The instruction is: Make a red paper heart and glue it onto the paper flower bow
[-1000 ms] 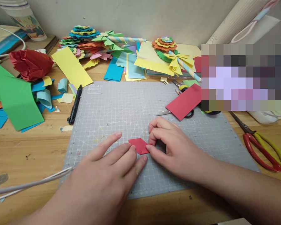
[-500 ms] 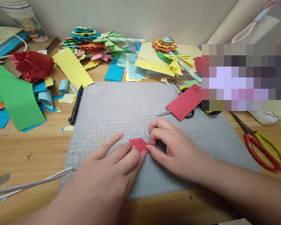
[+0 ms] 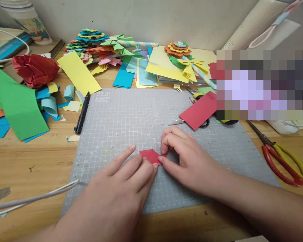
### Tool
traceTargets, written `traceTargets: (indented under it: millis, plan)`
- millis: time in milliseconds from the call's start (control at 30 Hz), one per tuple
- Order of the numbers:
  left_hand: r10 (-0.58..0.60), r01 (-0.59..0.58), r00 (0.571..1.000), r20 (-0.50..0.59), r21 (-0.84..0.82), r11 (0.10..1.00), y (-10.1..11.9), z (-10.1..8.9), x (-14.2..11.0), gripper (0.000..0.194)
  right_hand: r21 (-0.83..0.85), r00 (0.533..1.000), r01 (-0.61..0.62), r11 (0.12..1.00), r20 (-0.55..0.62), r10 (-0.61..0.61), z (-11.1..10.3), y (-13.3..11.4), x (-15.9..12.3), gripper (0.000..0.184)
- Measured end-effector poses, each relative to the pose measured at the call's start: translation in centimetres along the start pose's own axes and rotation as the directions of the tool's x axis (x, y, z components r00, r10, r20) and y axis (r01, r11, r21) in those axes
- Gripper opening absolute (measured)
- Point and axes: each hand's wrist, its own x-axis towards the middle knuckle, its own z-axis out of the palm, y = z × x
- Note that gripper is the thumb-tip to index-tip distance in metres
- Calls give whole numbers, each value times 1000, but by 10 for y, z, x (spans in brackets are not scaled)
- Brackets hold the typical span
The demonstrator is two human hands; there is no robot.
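Note:
A small folded piece of red paper (image 3: pixel 150 155) lies near the front of the grey cutting mat (image 3: pixel 131 114). My left hand (image 3: pixel 121 188) rests flat on the mat, fingers stretched out, with two fingertips pressing the paper's left and lower edges. My right hand (image 3: pixel 184 158) is curled at the paper's right side, thumb and bent fingers pinching its right corner.
A red paper strip (image 3: pixel 199 109) lies over small scissors (image 3: pixel 189 121) at the mat's right. Red-and-yellow-handled scissors (image 3: pixel 282 156) lie on the wooden desk further right. A black pen (image 3: pixel 82 112) lies by the mat's left edge. Coloured paper sheets, scraps and paper flowers (image 3: pixel 178 48) crowd the back and left.
My left fingers have slid a little up and right over the red paper's lower edge. The right hand holds almost the same place.

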Motion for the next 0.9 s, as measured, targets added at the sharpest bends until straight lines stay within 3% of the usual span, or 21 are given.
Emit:
traceTargets:
  millis: [167, 233, 333, 567, 700, 900]
  plan:
    - [-38, 38, 999, -25, -7, 999, 1, -1, 0, 41, 14, 972, 202, 979, -127, -199, -9, 1, -12, 5]
    - [-32, 31, 999, -28, -18, 999, 2, -1, -1, 40, -71, 943, 312, 947, -99, -318, -12, -2, -20, 16]
    - [-35, 34, 999, -30, -32, 999, 2, -1, -1, 38, -203, 922, 373, 905, -27, -386, -11, -7, -27, 22]
    - [-49, 48, 999, -21, -57, 997, 3, -1, 0, 38, -277, 952, 306, 911, 68, -300, -2, -12, -31, 33]
    - [-50, 49, 999, -13, -85, 995, 2, -2, 0, 39, -308, 980, 198, 931, 90, -178, -8, -15, -30, 40]
    - [-54, 54, 999, 0, -77, 996, 0, -3, 2, 43, -335, 990, 123, 934, 107, -92, -19, -10, -29, 43]
